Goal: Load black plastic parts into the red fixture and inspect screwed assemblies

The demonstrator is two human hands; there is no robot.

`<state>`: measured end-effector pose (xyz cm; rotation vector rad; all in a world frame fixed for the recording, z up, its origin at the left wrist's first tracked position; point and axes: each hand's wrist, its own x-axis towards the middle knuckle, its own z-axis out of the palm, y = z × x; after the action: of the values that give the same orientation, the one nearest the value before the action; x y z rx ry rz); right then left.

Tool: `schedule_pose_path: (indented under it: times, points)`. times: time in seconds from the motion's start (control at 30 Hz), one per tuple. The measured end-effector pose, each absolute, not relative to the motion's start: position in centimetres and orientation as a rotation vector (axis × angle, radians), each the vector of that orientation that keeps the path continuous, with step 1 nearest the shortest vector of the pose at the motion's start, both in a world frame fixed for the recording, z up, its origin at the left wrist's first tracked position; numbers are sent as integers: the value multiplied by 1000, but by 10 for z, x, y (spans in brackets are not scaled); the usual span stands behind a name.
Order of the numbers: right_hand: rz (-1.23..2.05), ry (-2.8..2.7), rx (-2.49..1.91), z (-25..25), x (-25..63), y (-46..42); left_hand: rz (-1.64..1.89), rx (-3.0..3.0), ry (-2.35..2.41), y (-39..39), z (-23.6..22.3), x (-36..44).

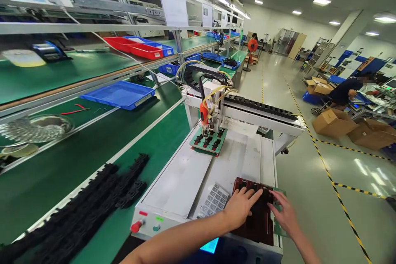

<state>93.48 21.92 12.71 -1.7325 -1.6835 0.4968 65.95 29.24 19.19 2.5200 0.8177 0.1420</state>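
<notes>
A dark red fixture plate (261, 225) with slots along its far edge lies at the front right corner of the machine bed. My left hand (243, 207) rests on its left part, fingers spread. At the plate's right edge is my right hand (285, 213), fingertips touching it and thumb apart from the fingers. A green board (281, 229) shows partly beneath and behind the right hand. Left of the plate lies a sheet with a grid of small grey squares (215, 199). Farther back, a green fixture (210, 142) holding several black parts sits under the machine's orange-bodied tool head (204, 113).
The white gantry (260, 109) spans the bed. A red button (136, 226) is at its front left corner. Rows of black parts (89, 206) lie on the green bench, near a blue tray (122, 94) and red-handled pliers (74, 110). Another person (346, 90) sits far right near cardboard boxes (334, 121).
</notes>
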Motion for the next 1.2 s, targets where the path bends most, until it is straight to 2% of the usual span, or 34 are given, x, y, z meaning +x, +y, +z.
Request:
schedule_pose_path:
  times: [0.13,0.37,0.6,0.77,0.93,1.1,1.2]
  points:
    - [489,-1851,-1739,124,939,231,245,2434,776,303,189,641]
    - [287,-1952,-1909,120,938,243,279,2382,771,310,186,626]
    - [564,-2162,-1629,171,896,222,439,2380,836,325,167,637]
    - [306,-2208,-1511,166,878,229,347,2406,868,339,151,641]
    - [36,-2111,-1502,146,895,254,411,2388,1011,348,137,637]
    - [71,-2198,-1565,136,906,269,426,2350,999,339,119,607]
    - [59,-2075,-1614,139,900,272,629,2305,922,314,105,549]
